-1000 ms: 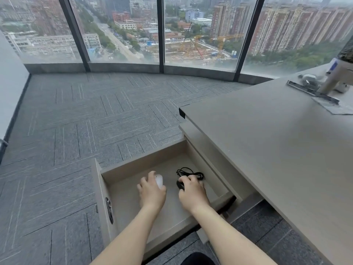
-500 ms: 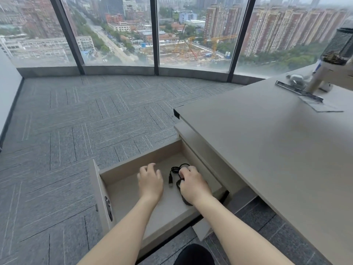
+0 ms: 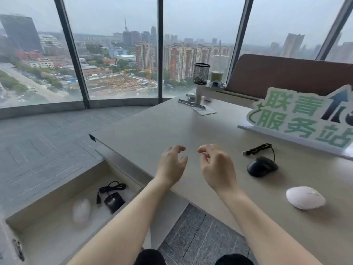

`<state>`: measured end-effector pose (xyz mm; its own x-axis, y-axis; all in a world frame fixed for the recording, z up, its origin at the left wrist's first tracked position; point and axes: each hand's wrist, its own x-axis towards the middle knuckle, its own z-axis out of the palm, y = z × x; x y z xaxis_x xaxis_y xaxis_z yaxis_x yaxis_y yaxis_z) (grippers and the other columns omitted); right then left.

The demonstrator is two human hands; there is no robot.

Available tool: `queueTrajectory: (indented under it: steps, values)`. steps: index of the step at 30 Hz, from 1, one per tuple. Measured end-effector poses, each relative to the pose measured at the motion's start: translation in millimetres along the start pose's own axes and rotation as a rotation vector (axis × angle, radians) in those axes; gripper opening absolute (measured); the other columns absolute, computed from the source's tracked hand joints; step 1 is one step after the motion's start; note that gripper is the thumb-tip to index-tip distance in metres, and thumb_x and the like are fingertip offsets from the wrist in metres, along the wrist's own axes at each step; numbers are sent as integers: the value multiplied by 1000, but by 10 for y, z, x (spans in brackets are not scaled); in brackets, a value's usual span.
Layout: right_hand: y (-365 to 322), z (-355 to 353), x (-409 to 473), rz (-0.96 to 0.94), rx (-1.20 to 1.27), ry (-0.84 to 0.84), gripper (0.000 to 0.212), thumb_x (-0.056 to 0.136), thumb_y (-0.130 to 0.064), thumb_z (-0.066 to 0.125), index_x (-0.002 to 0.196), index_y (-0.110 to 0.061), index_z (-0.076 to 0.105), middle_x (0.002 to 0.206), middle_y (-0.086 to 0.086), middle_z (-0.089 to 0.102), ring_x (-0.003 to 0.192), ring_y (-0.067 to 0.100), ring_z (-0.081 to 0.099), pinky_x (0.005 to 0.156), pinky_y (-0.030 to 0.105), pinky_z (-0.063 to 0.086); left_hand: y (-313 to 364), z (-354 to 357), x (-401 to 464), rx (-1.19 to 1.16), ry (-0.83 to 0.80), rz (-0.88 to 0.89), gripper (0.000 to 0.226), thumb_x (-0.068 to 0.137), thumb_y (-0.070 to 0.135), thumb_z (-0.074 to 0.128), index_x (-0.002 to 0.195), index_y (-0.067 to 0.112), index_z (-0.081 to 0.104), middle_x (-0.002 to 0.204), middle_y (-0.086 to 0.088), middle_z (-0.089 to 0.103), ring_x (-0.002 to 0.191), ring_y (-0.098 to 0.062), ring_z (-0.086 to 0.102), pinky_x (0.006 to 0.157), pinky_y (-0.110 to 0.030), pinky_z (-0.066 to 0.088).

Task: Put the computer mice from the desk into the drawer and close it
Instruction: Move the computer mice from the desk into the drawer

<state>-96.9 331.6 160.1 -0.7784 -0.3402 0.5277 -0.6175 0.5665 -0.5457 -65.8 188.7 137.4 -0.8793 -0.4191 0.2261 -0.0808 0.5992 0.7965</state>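
Two computer mice, black (image 3: 262, 166) and white (image 3: 305, 197), lie on the worktop (image 3: 152, 131) right of the hands. Left hand (image 3: 172, 165) and right hand (image 3: 216, 167) hover with empty, loosely curled grips, probably ready to fetch them.

High-rise office, desk (image 3: 172, 131) by floor-to-ceiling windows (image 3: 118, 54) over city, grey carpet tiles (image 3: 38, 142), mesh pen holder (image 3: 201, 73)

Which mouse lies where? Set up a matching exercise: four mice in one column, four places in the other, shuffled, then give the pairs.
1. black wired mouse
2. white mouse
3. black corded mouse
4. pale mouse

A. in the drawer, on its left
B. on the desk, nearest its front edge
C. in the drawer, cable coiled behind it
D. on the desk, near the sign

Pairs: 1-D, 2-B, 3-C, 4-A
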Motion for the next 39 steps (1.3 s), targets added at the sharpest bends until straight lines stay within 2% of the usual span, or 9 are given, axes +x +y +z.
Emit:
queueTrajectory:
  steps: [5, 9, 13, 15, 19, 25, 30, 34, 39]
  values:
    - [986, -872, -191, 258, -258, 145, 21, 84, -7, 59, 102, -13, 70, 108, 11, 69, 100, 37, 55, 84, 40, 45, 670, 979, -21, 64, -308, 113, 50, 89, 32, 55, 137, 23, 46, 138, -9, 47, 125, -25, 49, 103, -34, 41]
    - [1426, -1293, -398, 618, -592, -78, 41, 88, -45, 52, 125, -27, 57, 130, 9, 54, 117, 35, 45, 94, 41, 42, 986, 1564, 22, 154, -395, 148, 60, 88, 35, 53, 145, 30, 36, 146, -9, 42, 132, -30, 41, 107, -39, 38]
    - [1580, -1436, -509, 728, -640, -195, 62, 85, -68, 39, 134, -32, 48, 138, 8, 45, 122, 34, 44, 97, 42, 41, 1165, 1931, 101, 384, -434, 230, 65, 85, 48, 51, 146, 39, 29, 157, -5, 28, 136, -34, 32, 108, -43, 32]
    - [1631, -1423, -514, 742, -616, -223, 62, 84, -70, 39, 133, -32, 50, 135, 8, 46, 118, 34, 49, 97, 42, 43, 1213, 2028, 137, 446, -409, 247, 63, 83, 49, 53, 142, 39, 34, 152, -6, 35, 133, -34, 35, 104, -43, 34]
    - [1674, -1369, -473, 710, -606, -258, 52, 87, -60, 43, 129, -30, 53, 135, 7, 46, 115, 35, 47, 96, 41, 42, 1232, 2086, 159, 451, -279, 236, 50, 78, 38, 58, 124, 27, 45, 124, -11, 53, 115, -35, 48, 89, -41, 40]
    - [1577, -1215, -415, 600, -618, -234, 34, 90, -35, 47, 124, -29, 50, 131, 8, 45, 110, 37, 43, 91, 39, 40, 1095, 1735, 159, 177, -115, 128, 60, 77, 41, 57, 131, 24, 39, 122, -7, 51, 115, -29, 50, 86, -37, 44]
    - [1130, -917, -322, 451, -353, -138, 56, 85, -29, 44, 141, -27, 37, 134, 12, 44, 110, 37, 40, 94, 41, 37, 931, 897, 136, -18, 137, 121, 61, 79, 37, 61, 134, 20, 44, 123, -5, 51, 113, -25, 53, 82, -27, 37]
    - [455, -651, -220, 229, -114, -60, 59, 79, -29, 42, 137, -25, 41, 133, 11, 48, 108, 33, 40, 96, 40, 33, 802, 53, 57, -31, 305, 111, 59, 83, 36, 61, 136, 17, 44, 126, -7, 50, 110, -25, 54, 86, -24, 35]
    - [-405, -99, -166, 29, 63, -133, 51, 86, -25, 53, 136, -26, 42, 136, 7, 48, 115, 30, 41, 95, 38, 35, 367, -900, -227, 76, 455, 39, 61, 86, 44, 56, 139, 19, 38, 126, -9, 48, 108, -26, 54, 89, -36, 45]
